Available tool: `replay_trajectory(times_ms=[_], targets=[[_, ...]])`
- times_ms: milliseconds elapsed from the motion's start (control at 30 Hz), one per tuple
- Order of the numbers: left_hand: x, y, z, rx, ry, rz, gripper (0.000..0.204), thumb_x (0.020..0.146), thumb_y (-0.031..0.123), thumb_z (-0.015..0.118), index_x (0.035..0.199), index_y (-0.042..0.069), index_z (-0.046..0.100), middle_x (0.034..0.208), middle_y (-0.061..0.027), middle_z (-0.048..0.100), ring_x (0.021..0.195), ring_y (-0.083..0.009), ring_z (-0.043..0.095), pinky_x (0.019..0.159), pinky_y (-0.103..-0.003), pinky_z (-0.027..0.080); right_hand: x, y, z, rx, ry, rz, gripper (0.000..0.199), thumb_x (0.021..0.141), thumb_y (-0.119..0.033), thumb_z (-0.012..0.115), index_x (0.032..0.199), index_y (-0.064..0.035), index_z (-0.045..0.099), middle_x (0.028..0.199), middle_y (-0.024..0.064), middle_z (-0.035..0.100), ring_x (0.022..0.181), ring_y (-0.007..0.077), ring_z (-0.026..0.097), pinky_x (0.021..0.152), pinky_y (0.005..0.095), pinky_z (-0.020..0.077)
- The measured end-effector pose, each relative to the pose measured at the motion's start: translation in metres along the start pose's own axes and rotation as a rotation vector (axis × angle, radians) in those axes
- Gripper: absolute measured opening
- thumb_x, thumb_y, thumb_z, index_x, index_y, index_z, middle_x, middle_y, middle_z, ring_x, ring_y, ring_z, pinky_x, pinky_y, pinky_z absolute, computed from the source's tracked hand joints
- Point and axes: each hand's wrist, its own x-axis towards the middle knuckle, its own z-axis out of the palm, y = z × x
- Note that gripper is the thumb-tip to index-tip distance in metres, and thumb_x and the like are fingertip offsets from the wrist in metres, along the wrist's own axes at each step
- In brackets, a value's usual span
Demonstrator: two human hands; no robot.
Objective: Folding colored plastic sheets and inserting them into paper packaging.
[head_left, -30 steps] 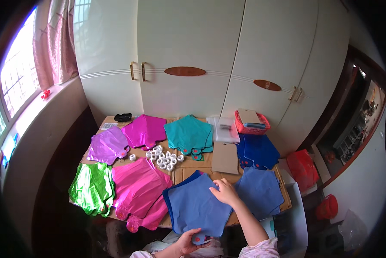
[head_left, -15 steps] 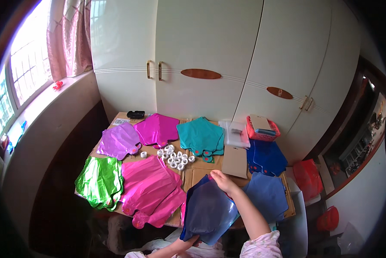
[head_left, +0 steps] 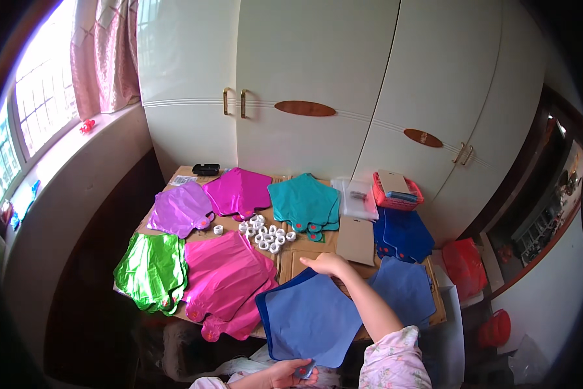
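Between my hands is a thin stack of flat five-sided blue foil sheets, like deflated foil balloons, dull grey-blue on top with darker blue edges showing at the left. My left hand grips its lower tab, thumb on top, beside a small red dot. At the upper corner my right hand holds the edge; some of its fingers are hidden behind the sheets. Right of my right forearm lies another grey-blue stack, with dark blue sheets beyond it. Pink foil sheets lie to the left.
Cardboard covers the table. Green, lilac, magenta and teal stacks surround several small white rolls. A brown card, clear plastic bags and a red basket stand behind right.
The stack has shifted slightly left and turned its dull face toward me, losing its glare. My left hand has moved so its thumb shows on the tab; my right hand has shifted left.
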Motion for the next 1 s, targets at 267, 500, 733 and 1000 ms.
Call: replay_trajectory(times_ms=[267,500,733,1000], targets=[[-0.034,0.005,0.079,-0.082,-0.008,0.074,0.035,0.095,0.022,0.05,0.116,-0.005,0.046,0.111,-0.0169,0.058,0.103,-0.029,0.059,0.089,-0.04,0.05,0.004,0.013,0.003,-0.006,0.113,-0.004,0.07,0.082,-0.066,0.043,0.082,-0.001,0.07,0.077,0.0131,0.067,0.072,0.0252,0.065,0.07,0.0382,0.0499],[-0.008,-0.01,0.031,-0.027,0.075,0.068,0.03,0.095,0.024,0.049,0.111,-0.001,0.048,0.101,-0.0142,0.06,0.096,-0.0277,0.06,0.085,-0.04,0.051,-0.013,-0.013,-0.002,-0.135,0.208,-0.015,0.05,0.08,-0.046,0.047,0.086,-0.002,0.071,0.078,0.0128,0.068,0.068,0.0249,0.065,0.066,0.0366,0.0507],[-0.025,-0.011,0.07,-0.019,0.112,0.138,0.048,0.098,0.042,0.038,0.117,-0.002,0.048,0.103,-0.0148,0.06,0.096,-0.0293,0.06,0.087,-0.041,0.049,0.001,-0.009,-0.003,-0.097,0.008,0.05,0.048,0.076,-0.038,0.054,0.111,-0.0082,0.066,0.119,0.013,0.062,0.109,0.0278,0.06,0.088,0.0403,0.0481],[-0.022,-0.011,0.062,-0.024,0.083,0.225,0.067,0.092,0.063,0.031,0.124,0.006,0.048,0.108,-0.0159,0.06,0.102,-0.03,0.059,0.084,-0.04,0.045,-0.011,0.01,-0.002,-0.105,0.111,0.006,0.042,0.081,-0.039,0.05,0.108,-0.012,0.068,0.115,0.0118,0.064,0.106,0.0289,0.061,0.087,0.0422,0.0482]])
